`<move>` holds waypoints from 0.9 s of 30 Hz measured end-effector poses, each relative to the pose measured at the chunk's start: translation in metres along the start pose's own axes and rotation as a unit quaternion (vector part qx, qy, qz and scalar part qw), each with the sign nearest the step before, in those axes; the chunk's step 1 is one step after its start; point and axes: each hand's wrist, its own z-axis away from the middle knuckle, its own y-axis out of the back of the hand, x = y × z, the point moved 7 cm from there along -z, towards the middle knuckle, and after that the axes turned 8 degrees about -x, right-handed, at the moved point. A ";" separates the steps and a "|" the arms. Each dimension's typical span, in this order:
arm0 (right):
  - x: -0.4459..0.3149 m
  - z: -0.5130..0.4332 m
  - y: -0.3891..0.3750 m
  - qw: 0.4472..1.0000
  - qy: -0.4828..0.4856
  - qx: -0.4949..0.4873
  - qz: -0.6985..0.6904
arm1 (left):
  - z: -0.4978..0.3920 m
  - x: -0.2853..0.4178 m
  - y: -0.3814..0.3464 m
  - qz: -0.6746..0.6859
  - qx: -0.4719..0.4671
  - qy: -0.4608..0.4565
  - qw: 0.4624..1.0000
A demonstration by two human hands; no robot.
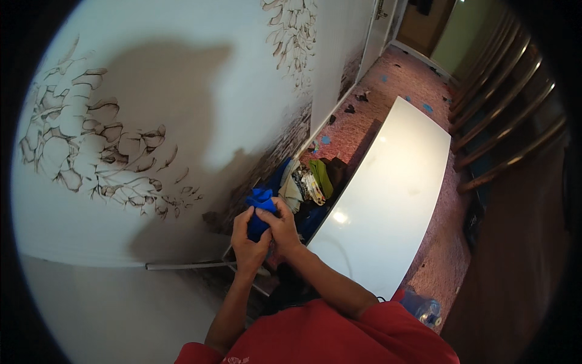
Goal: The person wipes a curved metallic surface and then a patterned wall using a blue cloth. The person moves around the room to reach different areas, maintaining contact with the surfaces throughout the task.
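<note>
A bundle of blue cloth (259, 226) is gathered between my two hands, in front of my chest and left of the white table. My left hand (249, 248) grips its lower left side. My right hand (281, 227) grips it from the right, with the thumb laid across the front. The bundle's upper end flares out in loose folds above my fingers. Just beyond my hands lies a pile of folded cloths, among them a green cloth (321, 176), a beige cloth (290, 193) and a patterned cloth (309, 185).
A long white glossy table (386, 191) stands on my right. A white wall with a flower print (122, 141) rises at my left. Scraps lie on the pinkish floor (391, 86). Railing bars (500, 118) run along the right. A large clear plastic bottle (420, 307) lies near my right elbow.
</note>
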 end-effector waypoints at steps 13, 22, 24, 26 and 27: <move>0.015 -0.008 -0.002 0.999 -0.032 0.009 0.006 | 0.020 0.004 0.011 -0.055 0.069 0.017 0.996; -0.010 -0.133 -0.109 0.980 0.179 -0.021 0.083 | -0.088 0.007 0.096 -0.243 0.182 -0.131 0.944; -0.015 -0.159 -0.133 0.964 0.237 -0.003 0.118 | -0.112 -0.004 0.120 -0.259 0.189 -0.136 0.937; -0.029 -0.172 -0.154 0.944 0.287 -0.003 0.164 | -0.128 -0.012 0.133 -0.284 0.195 -0.132 0.929; -0.028 -0.180 -0.158 0.941 0.291 0.006 0.172 | -0.135 -0.016 0.137 -0.285 0.191 -0.139 0.929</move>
